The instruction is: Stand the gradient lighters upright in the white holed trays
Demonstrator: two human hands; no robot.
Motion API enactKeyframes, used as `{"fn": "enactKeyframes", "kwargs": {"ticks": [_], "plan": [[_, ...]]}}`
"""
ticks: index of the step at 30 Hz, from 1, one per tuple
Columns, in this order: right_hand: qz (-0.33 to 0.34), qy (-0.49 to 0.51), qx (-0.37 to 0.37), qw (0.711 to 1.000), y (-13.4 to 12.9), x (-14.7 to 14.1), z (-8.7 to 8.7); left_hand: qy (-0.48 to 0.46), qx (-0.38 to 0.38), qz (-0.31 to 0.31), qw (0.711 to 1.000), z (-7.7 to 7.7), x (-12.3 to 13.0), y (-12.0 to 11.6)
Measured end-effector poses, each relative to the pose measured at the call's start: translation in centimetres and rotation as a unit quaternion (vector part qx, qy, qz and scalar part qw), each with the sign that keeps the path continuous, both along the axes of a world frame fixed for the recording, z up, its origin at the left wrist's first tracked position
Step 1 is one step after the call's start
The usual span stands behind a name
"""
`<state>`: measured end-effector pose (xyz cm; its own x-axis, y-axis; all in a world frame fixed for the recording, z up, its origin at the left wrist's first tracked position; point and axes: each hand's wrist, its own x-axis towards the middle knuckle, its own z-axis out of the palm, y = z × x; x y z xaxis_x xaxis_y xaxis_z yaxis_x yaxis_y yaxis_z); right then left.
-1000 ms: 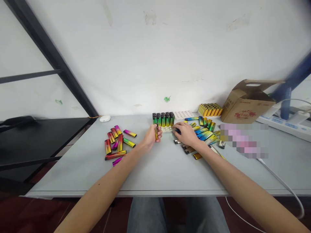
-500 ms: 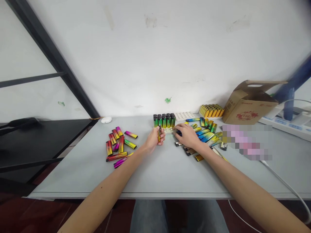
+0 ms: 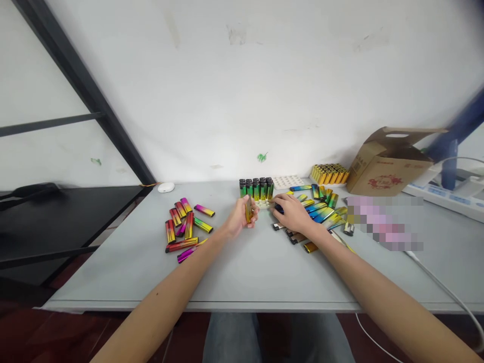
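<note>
Grey tabletop [image 3: 264, 275] runs along a white wall [image 3: 242, 91], with a cardboard box [image 3: 389, 169] well beyond the right hand [image 3: 293, 214]. Left of the left hand [image 3: 240, 217], multicoloured lighters [image 3: 183, 227] lie scattered; blue-and-gold lighters [image 3: 319, 212] spread just right of the right hand. Directly ahead of both hands, dark-topped lighters [image 3: 255, 189] stand upright in a pale holder [image 3: 262, 204]. The left hand closes around one gold-green lighter [image 3: 248, 210], held upright. The right hand curls downward, its fingertips [image 3: 278, 206] on a small dark object [image 3: 280, 207]; whether it has hold of it, I cannot tell.

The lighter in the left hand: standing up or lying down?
Standing up: the lighter points upward in the left hand, like the row of lighters behind it.
</note>
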<state>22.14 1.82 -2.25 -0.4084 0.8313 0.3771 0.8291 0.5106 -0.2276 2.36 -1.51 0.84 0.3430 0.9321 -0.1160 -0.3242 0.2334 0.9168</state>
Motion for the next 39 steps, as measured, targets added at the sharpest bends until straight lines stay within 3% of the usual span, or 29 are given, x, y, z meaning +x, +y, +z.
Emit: {"fn": "enactKeyframes", "kwargs": {"ticks": [6,10,14,20,26,39], "plan": [[0.014,-0.013,-0.006,1.000,-0.2,0.2,0.2,0.028,0.079,0.124,0.989,0.0,-0.5,0.6],[0.022,-0.015,-0.008,1.000,-0.2,0.4,0.2,0.060,0.145,0.154,0.976,0.1,-1.4,1.0],[0.026,-0.017,-0.010,0.999,-0.3,0.4,0.1,0.075,0.182,0.164,0.967,0.3,-2.2,1.4],[0.026,-0.017,-0.012,0.999,-0.3,0.3,0.2,0.073,0.177,0.166,0.967,0.5,-2.7,1.6],[0.025,-0.020,-0.018,0.999,-0.5,0.3,0.4,0.154,0.207,0.195,0.946,0.6,-3.2,1.6],[0.031,-0.011,-0.013,0.999,-0.4,0.4,0.3,0.175,0.232,0.214,0.933,-2.0,-3.7,3.5]]}}
